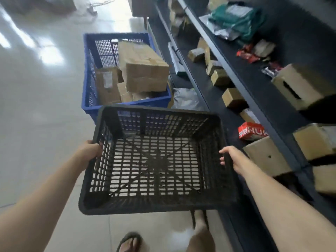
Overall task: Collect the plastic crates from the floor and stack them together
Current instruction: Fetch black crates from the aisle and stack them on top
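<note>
I hold an empty black plastic crate (156,202) off the floor in front of me, its open top facing up. My left hand (91,150) grips its left rim. My right hand (232,157) grips the right rim, fingers curled over the edge. Just beyond it a blue plastic crate (87,99) stands on the floor, filled with several cardboard boxes (143,66). The black crate's far rim overlaps the blue crate's near edge in view.
Dark metal shelving (236,77) runs along the right side, loaded with cardboard boxes, packets and bags. A glossy pale tiled floor (36,106) spreads to the left. My feet in sandals (129,242) show below the crate.
</note>
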A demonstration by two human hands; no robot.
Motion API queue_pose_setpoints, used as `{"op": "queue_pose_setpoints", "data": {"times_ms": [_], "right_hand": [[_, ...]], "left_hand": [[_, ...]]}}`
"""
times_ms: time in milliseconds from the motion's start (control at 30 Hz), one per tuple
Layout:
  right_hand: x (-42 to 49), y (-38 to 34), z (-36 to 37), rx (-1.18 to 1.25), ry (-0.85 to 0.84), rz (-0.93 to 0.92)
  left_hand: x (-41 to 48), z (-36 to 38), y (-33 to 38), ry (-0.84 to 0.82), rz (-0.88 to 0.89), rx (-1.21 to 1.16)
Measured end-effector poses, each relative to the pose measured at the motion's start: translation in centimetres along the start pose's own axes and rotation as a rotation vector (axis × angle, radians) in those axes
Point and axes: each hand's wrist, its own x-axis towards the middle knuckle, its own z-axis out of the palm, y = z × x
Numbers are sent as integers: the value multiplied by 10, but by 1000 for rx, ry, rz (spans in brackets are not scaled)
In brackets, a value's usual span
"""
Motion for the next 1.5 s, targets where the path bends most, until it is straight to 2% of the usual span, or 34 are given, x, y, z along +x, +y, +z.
{"op": "queue_pose_setpoints", "data": {"times_ms": [200,400,600,700,967,1100,1233,1400,1500], "right_hand": [[-152,125,-28,279,183,33],[-301,309,-67,541,382,120],[-479,547,-102,802,617,208],[-578,661,-111,956,799,241],[-793,903,-114,1238,1219,389],[-858,1004,-121,1359,1368,516],[-904,1096,-159,1462,1495,583],[-952,1175,-226,1526,1579,603],[-976,1217,-273,1515,1563,639]], "left_hand": [[-90,-12,30,-197,236,178],[-197,42,-14,-447,323,418],[-365,123,-135,-627,442,614],[-463,164,-206,-765,483,696],[-736,271,-370,-1166,627,924],[-858,319,-449,-1329,698,1040],[-958,370,-526,-1480,694,1111],[-1078,435,-588,-1530,697,1178],[-1148,471,-608,-1550,709,1186]]}}
